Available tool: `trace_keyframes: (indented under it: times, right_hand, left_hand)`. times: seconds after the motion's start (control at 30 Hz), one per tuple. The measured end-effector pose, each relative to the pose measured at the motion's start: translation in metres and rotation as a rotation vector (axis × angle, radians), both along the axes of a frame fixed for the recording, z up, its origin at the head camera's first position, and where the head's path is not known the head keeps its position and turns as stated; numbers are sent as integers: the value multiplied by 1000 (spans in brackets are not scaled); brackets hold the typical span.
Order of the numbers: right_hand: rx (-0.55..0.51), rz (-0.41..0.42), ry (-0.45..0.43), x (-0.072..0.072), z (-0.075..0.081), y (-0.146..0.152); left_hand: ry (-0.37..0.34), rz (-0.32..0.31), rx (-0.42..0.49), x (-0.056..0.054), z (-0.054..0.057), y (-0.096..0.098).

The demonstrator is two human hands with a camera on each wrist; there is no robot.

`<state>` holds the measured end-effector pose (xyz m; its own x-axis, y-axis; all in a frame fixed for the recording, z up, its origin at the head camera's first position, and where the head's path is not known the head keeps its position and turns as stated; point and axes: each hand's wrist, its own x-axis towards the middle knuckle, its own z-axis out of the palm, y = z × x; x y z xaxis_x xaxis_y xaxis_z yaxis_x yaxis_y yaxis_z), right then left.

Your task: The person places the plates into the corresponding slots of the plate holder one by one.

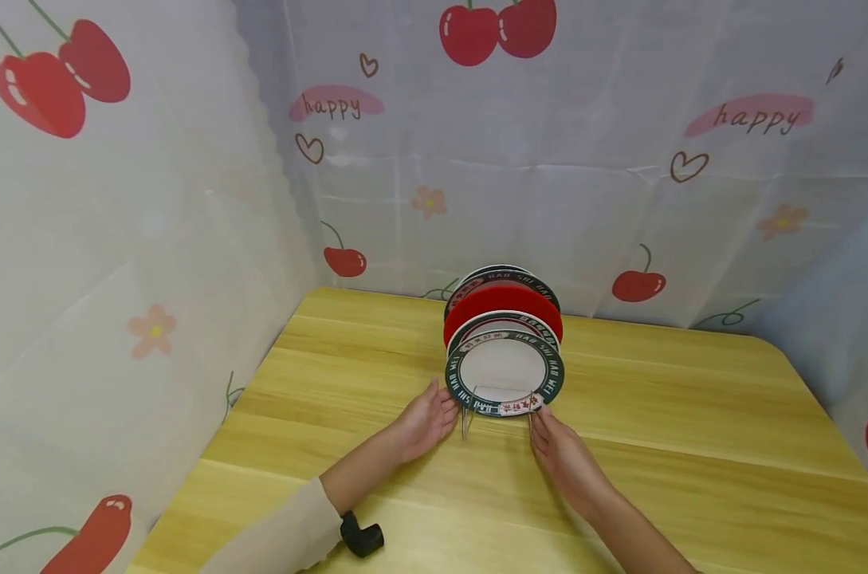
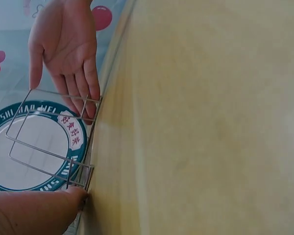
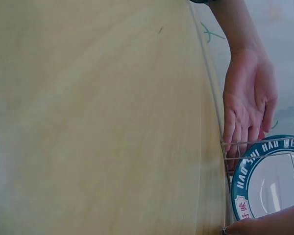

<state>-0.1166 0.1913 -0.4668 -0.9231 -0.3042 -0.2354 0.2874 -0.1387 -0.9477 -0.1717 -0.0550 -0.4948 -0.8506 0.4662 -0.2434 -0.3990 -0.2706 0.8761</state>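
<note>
A wire rack (image 1: 465,424) stands on the table with several round plates upright in it, one behind another. The front plate (image 1: 504,368) is white with a dark green lettered rim; behind it a red plate (image 1: 503,303) shows among more green-rimmed ones. My left hand (image 1: 426,422) is at the rack's lower left, palm turned inward. At the lower right, my right hand (image 1: 566,458) has its fingers alongside the rack. The left wrist view shows the right hand (image 2: 68,46) with straight fingers against the wire; the right wrist view shows the left hand (image 3: 250,93) likewise.
The wood-grain table (image 1: 692,414) reaches back to a curtain (image 1: 534,207) printed with cherries, which also hangs along both sides. A black fitting (image 1: 362,538) is on the left wrist, below the light sleeve (image 1: 283,526).
</note>
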Motion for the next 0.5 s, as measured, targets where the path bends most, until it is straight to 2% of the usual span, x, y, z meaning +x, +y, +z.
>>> trace_keyframes:
  times: [0.2,0.33,0.43,0.5]
  right_hand:
    - [5,-16,-5,-16,0,-2]
    - [-4,-33,-15,-27,1,-2]
    - [-14,-40,-15,-30,4,-2]
    - [-4,-58,-25,-24,6,-2]
  left_hand:
    - [-4,12,9,-29,-3,5]
    - [-6,14,23,-43,-3,8]
    - [13,15,1,-47,-3,5]
    - [34,34,-65,-43,-4,-2]
